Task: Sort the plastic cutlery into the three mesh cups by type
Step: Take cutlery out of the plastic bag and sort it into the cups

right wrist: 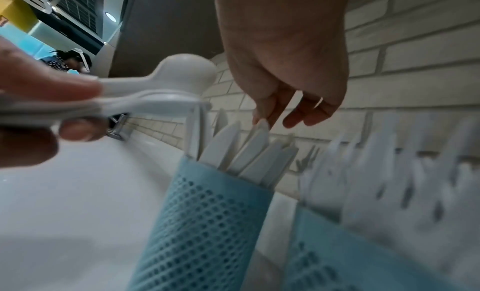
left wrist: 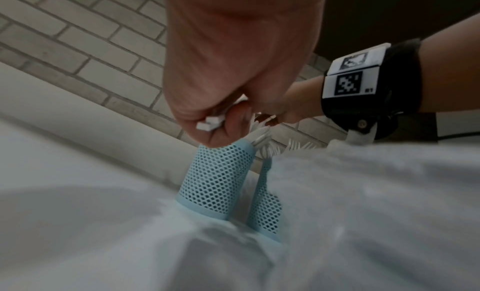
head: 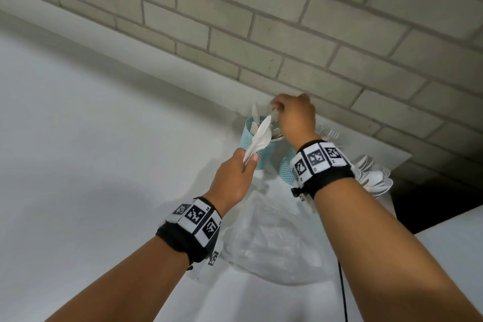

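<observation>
Cutlery — white plastic — is split between my hands and the blue mesh cups at the far edge of the counter (head: 78,138), close under the brick wall (head: 287,34). My left hand (head: 231,180) clenches a small bunch of spoons (head: 260,136) by their handles; the bowls point up and away, over the rim of the left cup (head: 261,157). In the left wrist view the handle ends stick out below my curled fingers (left wrist: 233,121), just above that cup's rim.

My right hand (head: 295,117) is above the left cup, thumb and forefinger pinching the top of one knife (right wrist: 259,135) that stands among the other knives (right wrist: 226,149) already in the cup. The other fingers hang loosely curled beside it.

The middle cup (head: 286,167) stands just right of the left cup, almost touching it, and is mostly hidden by my right wrist; forks (head: 328,133) fan out above it, their tines toward the wall. Further right, near the counter's far right corner, spoons (head: 373,178) fan out from behind my forearm — the cup holding them is hidden.

A clear plastic bag (head: 274,243) lies crumpled on the counter nearer to me, between my forearms. Both wrists wear black bands with printed markers (head: 317,158).
</observation>
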`<action>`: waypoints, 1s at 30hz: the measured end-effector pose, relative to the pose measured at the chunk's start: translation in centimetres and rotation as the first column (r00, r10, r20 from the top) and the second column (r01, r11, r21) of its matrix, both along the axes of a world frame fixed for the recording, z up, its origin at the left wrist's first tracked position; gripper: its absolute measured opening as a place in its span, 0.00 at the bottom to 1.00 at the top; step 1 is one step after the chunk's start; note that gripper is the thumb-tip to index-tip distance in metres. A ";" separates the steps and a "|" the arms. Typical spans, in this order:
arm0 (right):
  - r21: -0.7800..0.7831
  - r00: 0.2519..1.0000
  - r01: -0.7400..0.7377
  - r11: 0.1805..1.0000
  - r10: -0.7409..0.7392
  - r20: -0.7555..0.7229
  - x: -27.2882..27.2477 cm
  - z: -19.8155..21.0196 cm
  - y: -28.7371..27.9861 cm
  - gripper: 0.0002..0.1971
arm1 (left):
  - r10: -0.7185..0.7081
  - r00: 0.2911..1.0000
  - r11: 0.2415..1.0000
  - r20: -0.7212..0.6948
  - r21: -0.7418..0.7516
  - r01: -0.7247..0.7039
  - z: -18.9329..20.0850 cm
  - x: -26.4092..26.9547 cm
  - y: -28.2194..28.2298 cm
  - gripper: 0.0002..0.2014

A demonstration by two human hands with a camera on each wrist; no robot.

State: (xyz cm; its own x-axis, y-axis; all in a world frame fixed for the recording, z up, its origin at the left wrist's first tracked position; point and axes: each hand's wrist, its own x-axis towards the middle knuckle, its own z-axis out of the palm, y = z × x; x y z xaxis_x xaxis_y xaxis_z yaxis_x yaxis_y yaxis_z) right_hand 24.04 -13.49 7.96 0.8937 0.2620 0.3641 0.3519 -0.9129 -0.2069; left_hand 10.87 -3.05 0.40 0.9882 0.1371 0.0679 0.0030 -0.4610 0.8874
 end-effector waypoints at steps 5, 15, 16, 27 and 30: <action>-0.057 0.986 0.015 0.998 -0.024 -0.164 -0.1 -0.3 0.9 0.17 | -0.029 1.000 0.994 0.011 -0.102 0.030 0.2 0.3 0.6 0.14; 0.845 0.995 0.007 0.534 0.081 -0.060 -5.4 1.1 -0.9 0.15 | -0.256 0.963 0.767 -0.086 -0.624 0.149 2.6 -0.1 0.6 0.16; 0.836 0.981 0.047 0.547 0.131 -0.140 -5.8 0.8 -1.3 0.20 | -0.276 0.957 0.754 -0.087 -0.638 0.159 2.8 -0.1 0.4 0.16; 0.857 0.901 0.216 0.467 0.242 -0.359 -9.9 0.0 -3.3 0.13 | -0.356 0.926 0.739 -0.126 -0.645 0.196 4.7 -1.7 -2.3 0.15; 0.880 0.953 0.195 0.434 0.128 -0.274 -10.5 -0.2 -3.3 0.08 | -0.359 0.924 0.745 -0.135 -0.638 0.196 4.6 -2.0 -3.1 0.15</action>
State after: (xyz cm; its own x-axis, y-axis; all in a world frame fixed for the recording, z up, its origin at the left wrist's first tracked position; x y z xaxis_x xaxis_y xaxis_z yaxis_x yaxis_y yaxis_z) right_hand 13.52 -16.83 7.71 0.9872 -0.0966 0.1271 0.1099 -0.1666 -0.9799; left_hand 8.88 -6.17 5.02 0.9619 -0.2142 -0.1699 0.2052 0.1553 0.9663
